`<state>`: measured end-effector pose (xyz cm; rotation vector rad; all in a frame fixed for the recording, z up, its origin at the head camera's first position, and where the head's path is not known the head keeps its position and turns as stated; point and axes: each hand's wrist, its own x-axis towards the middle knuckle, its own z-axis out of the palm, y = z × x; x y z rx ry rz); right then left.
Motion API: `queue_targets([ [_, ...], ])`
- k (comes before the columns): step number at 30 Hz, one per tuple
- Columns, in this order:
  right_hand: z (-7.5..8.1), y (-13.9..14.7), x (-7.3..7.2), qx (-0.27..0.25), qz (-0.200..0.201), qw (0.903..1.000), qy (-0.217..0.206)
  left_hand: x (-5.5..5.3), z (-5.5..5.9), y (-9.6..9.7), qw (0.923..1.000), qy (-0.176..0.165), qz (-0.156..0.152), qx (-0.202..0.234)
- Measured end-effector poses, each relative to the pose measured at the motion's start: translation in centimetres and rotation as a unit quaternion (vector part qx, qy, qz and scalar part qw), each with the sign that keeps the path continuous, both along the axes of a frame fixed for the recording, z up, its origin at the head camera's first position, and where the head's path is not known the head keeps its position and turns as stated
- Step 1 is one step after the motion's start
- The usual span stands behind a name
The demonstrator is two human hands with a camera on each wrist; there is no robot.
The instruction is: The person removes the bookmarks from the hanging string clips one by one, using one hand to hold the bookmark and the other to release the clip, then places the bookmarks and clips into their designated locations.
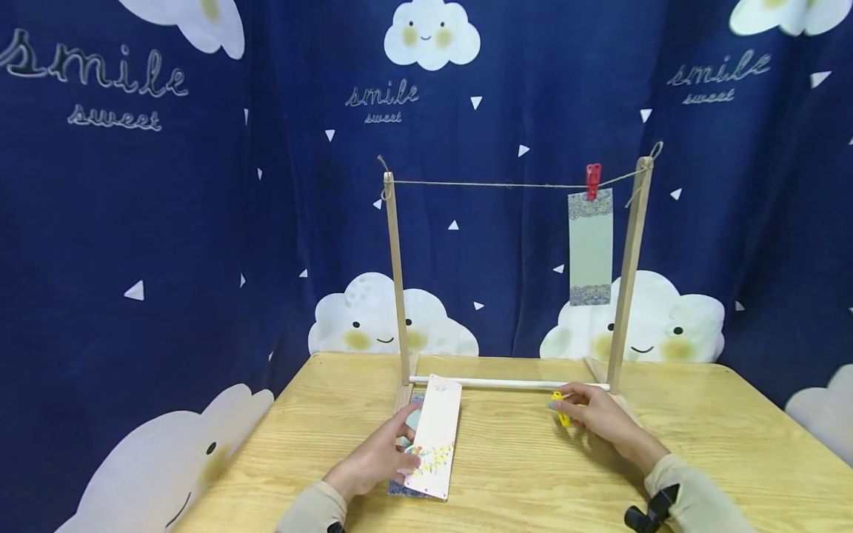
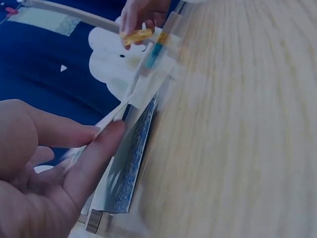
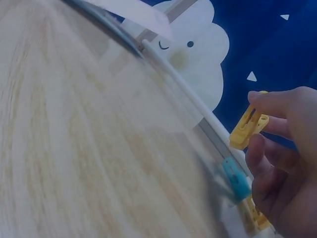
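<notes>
My left hand (image 1: 376, 455) pinches a white paper strip with a yellow floral print (image 1: 436, 422) between thumb and fingers. The strip is tilted and overlaps a second, blue-patterned paper strip (image 2: 133, 168) at the left of the table. My right hand (image 1: 603, 418) holds a yellow plastic clothespin (image 3: 242, 130) between thumb and fingertips, a little above the table by the frame's right side. Just below that hand, in the right wrist view, are a teal clothespin (image 3: 237, 179) and another yellow clothespin (image 3: 257, 218), partly hidden by the fingers.
Two wooden posts, left (image 1: 397, 281) and right (image 1: 629, 281), carry a string (image 1: 480, 183). Near its right end a red clothespin (image 1: 592, 181) holds a pale green paper strip (image 1: 590, 248). A white rod (image 1: 506, 383) joins the posts low down, above the wooden table (image 1: 506, 466).
</notes>
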<state>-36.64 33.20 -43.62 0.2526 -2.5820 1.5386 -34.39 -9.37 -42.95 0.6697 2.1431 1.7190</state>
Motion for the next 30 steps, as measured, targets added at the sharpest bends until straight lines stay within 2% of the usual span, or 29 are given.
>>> queue_targets([
  [3, -0.5, 0.1, 0.0, 0.017, 0.01, 0.9998, 0.003, 0.2, 0.0, 0.1, 0.9999, 0.002, -0.001, -0.014],
  [7, -0.7, 0.0, 0.1, 0.017, 0.021, 0.9995, 0.018, 0.6, 0.0, 0.0, 0.9993, 0.018, 0.013, -0.031],
  [10, -0.8, -0.1, 0.2, 0.024, 0.02, 0.9992, 0.027, 0.8, -0.1, -0.2, 0.9984, 0.028, 0.024, -0.042],
  [13, -0.9, -0.2, 0.2, 0.054, 0.011, 0.9977, 0.04, 0.9, -0.1, -0.5, 0.9974, 0.032, 0.033, -0.056],
  [16, -1.2, -0.1, 0.1, 0.112, 0.004, 0.9901, 0.084, 1.0, -0.1, -0.7, 0.9959, 0.04, 0.04, -0.071],
  [20, -1.3, 0.0, 0.1, 0.178, 0.002, 0.9733, 0.145, 1.0, 0.0, -0.9, 0.9934, 0.055, 0.049, -0.087],
  [26, -1.5, 0.2, 0.2, 0.256, 0.003, 0.9529, 0.163, 1.1, 0.1, -1.0, 0.9915, 0.063, 0.057, -0.098],
  [30, -1.7, 0.2, 0.3, 0.266, 0.012, 0.9506, 0.159, 1.1, 0.1, -1.0, 0.9917, 0.065, 0.057, -0.096],
])
